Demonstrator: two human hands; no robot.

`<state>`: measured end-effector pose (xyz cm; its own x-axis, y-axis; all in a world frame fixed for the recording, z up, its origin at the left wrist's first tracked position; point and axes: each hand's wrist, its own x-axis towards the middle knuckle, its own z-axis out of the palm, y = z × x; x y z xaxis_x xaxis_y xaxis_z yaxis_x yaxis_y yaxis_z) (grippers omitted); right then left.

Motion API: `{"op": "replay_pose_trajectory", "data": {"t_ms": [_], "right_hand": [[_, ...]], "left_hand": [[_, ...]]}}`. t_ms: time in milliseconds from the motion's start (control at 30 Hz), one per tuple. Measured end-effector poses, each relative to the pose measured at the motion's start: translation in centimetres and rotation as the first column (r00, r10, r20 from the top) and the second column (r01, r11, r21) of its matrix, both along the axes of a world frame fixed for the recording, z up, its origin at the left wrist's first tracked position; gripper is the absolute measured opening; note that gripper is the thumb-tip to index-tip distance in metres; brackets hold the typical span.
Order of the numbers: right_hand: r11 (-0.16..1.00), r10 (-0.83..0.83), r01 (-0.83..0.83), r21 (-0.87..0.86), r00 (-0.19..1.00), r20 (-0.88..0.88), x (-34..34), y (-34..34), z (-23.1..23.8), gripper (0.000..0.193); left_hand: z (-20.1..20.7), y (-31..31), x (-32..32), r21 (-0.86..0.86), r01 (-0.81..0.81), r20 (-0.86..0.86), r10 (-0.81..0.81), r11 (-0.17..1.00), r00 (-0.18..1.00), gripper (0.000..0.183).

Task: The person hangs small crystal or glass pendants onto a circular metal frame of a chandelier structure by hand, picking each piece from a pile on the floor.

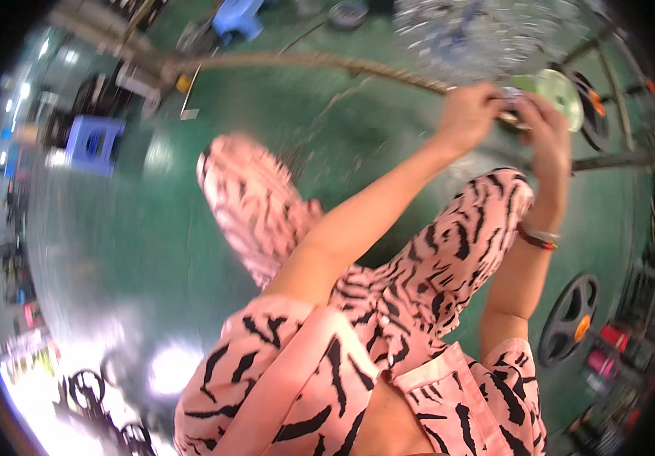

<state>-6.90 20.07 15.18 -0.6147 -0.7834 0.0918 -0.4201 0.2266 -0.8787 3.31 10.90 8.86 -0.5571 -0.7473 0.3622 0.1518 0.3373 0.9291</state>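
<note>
Both my arms reach out to the upper right, past my right knee. My left hand point(470, 115) has its fingers pinched together, and my right hand point(548, 128) closes in from the other side. Between the fingertips sits a small shiny grey piece point(510, 95), blurred and too small to name. Right behind my right hand stands a pale green reel point(561, 97). A black reel with an orange hub point(592, 112) is just beyond it. Part of a golden-looking rim below the fingers is mostly hidden.
A heap of clear shiny plastic strip point(487, 34) lies beyond my hands. A long bar point(305, 61) crosses in front of me. Another black reel point(569, 319) rests on the green floor at right. Blue stools point(96, 144) stand to the left and far off.
</note>
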Motion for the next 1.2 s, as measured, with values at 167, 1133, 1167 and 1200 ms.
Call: {"op": "replay_pose_trajectory", "data": {"t_ms": [167,1133,1167,1200], "right_hand": [[0.994,-0.093,0.099,-0.045,0.988,0.124,0.5,0.5,0.1,0.029],[0.830,-0.468,0.416,-0.371,0.882,-0.058,0.5,0.4,-7.8,0.014],[0.809,-0.519,0.461,-0.364,0.852,-0.075,0.5,0.3,-7.9,0.015],[0.820,-0.505,0.452,-0.352,0.860,-0.072,0.4,0.4,-8.0,0.015]], "left_hand": [[0.5,0.9,0.5,-0.048,-0.064,0.000,0.064,0.997,0.998,0.016],[-24.6,-12.2,26.1,-0.083,0.112,0.884,0.021,0.990,0.466,0.019],[-25.4,-11.7,26.8,-0.029,0.290,0.920,-0.088,0.957,0.381,0.018],[-25.9,-10.8,27.0,-0.020,0.293,0.920,-0.097,0.956,0.380,0.018]]}}
